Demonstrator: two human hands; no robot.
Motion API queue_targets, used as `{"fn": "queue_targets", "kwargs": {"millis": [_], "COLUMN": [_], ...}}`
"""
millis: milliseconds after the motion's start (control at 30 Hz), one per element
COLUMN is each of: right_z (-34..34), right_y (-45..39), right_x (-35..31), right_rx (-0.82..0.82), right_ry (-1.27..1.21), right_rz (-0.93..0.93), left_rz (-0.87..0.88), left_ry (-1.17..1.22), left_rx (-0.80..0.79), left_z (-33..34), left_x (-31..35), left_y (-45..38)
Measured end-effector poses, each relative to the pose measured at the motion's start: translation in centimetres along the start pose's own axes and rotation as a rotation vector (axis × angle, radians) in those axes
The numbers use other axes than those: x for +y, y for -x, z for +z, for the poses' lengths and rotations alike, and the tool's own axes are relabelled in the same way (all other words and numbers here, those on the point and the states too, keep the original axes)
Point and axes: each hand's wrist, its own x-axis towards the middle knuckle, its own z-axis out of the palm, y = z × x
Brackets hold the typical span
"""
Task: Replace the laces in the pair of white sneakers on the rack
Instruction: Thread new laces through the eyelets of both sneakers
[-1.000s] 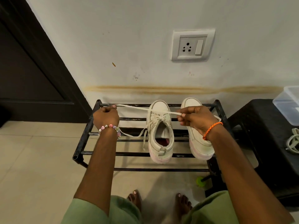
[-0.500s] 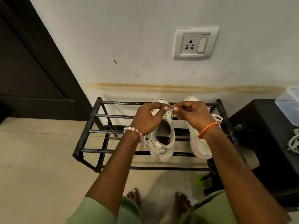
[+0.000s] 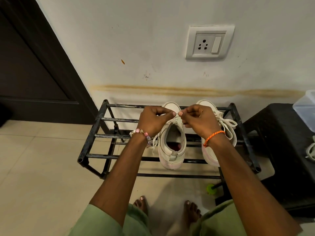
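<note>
My left hand point(image 3: 153, 120) and right hand point(image 3: 198, 120) meet, pinched on the lace end point(image 3: 178, 113) above the left sneaker point(image 3: 172, 143), at twelve o'clock on the rack point(image 3: 95, 133). I judge this shoe is still mid-lacing; the right sneaker point(image 3: 219, 132), at three o'clock of it, is tied.

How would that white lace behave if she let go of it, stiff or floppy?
Probably floppy: the flat white shoelace droops beside the left white sneaker. Likely light too, since both hands hold it by fingertip pinches. It would probably slump onto the black metal rack.

Likely a home entryway; a shoe rack point(image 3: 95, 132) against a wall by a dark door point(image 3: 34, 65); tiled floor point(image 3: 42, 176); wall socket point(image 3: 209, 42).
</note>
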Motion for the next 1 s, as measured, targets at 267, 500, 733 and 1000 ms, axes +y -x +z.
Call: {"fn": "queue_targets", "kwargs": {"millis": [267,500,733,1000], "right_z": [0.9,0.0,-1.1,-1.6], "right_y": [0.7,0.3,0.4,0.4], "right_x": [0.8,0.7,0.3,0.6], "right_rx": [-0.074,-0.062,-0.157,-0.207], "right_ry": [0.424,0.011,-0.353,-0.315], "right_rz": [-0.002,0.367,0.550,0.510], "left_rz": [-0.065,-0.005,0.056,0.096], "left_ry": [-0.183,-0.385,-0.481,-0.471], "left_rx": [0.017,0.053,0.052,0.025], "left_z": [1.2,1.6,2.2,2.6], "left_x": [-0.7,-0.5,-0.6,-1.0], "left_y": [1.6,2.1,2.1,1.8]}}
